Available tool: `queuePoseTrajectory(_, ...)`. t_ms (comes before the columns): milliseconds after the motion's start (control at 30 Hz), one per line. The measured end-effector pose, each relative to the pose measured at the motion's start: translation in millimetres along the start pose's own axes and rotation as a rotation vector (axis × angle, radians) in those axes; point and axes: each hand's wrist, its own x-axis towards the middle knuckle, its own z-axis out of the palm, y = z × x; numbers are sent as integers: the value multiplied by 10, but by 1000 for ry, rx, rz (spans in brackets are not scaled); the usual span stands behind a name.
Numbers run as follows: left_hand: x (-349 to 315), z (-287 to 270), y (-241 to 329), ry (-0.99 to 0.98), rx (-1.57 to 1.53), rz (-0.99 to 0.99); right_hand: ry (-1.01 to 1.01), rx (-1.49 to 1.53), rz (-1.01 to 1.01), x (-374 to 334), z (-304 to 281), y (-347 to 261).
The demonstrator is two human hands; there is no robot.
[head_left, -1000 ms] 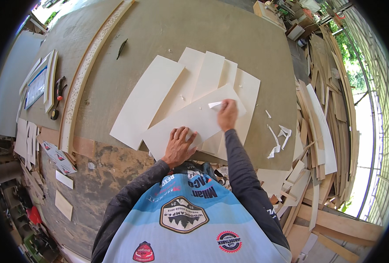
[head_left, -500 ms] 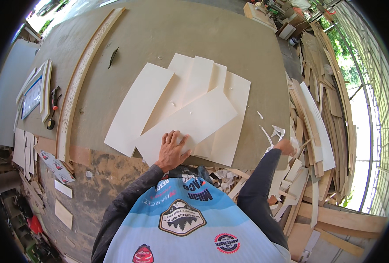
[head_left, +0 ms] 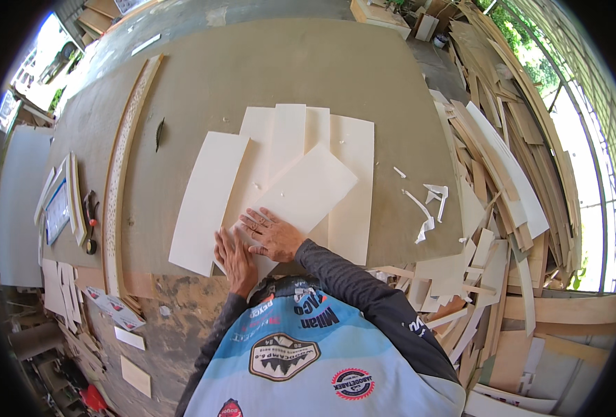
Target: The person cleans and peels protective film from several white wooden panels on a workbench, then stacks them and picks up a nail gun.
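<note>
A white rectangular board point(head_left: 311, 191) lies slanted on top of several other white boards. My right hand point(head_left: 277, 236) rests flat on its near left part, fingers spread. Right beside it, my left hand point(head_left: 236, 263) lies on the same board's near left end with the fingers stretched out. To the left of both hands a separate white board point(head_left: 209, 201) lies askew. Under the slanted board, a wider white board point(head_left: 353, 208) shows on the right and a narrow white board point(head_left: 289, 135) at the far side. Small white scraps dot the boards.
The boards lie on a large brown-grey table point(head_left: 204, 76). Torn white strips point(head_left: 422, 215) lie at its right. A long perforated wooden strip point(head_left: 122, 167), a tape measure point(head_left: 91, 246) and a blue-edged frame point(head_left: 58, 208) lie at left. Wood offcuts point(head_left: 523, 160) are heaped beyond the right edge.
My right hand has come back from the table's right edge onto the slanted board, leaving white strips there. My left hand has shifted to the board's near left end. The view has turned slightly.
</note>
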Motion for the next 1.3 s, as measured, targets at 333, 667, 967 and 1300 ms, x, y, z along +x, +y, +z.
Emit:
queuePoseTrajectory(333,-171,-232,-102,-81,38,-110,241,-593,1269,-1587,-1138,2641)
queuePoseTrajectory(667,-408,60,-290,101,-268,-352,105,17,88,-222,-228,476)
queuePoseTrajectory(967,-322,-145,-103,57,-128,-459,103,-349,562,-375,-610,1753)
queuePoseTrajectory(1300,-453,64,-579,246,-756,-474,665,846,1174,-1147,-875,2058)
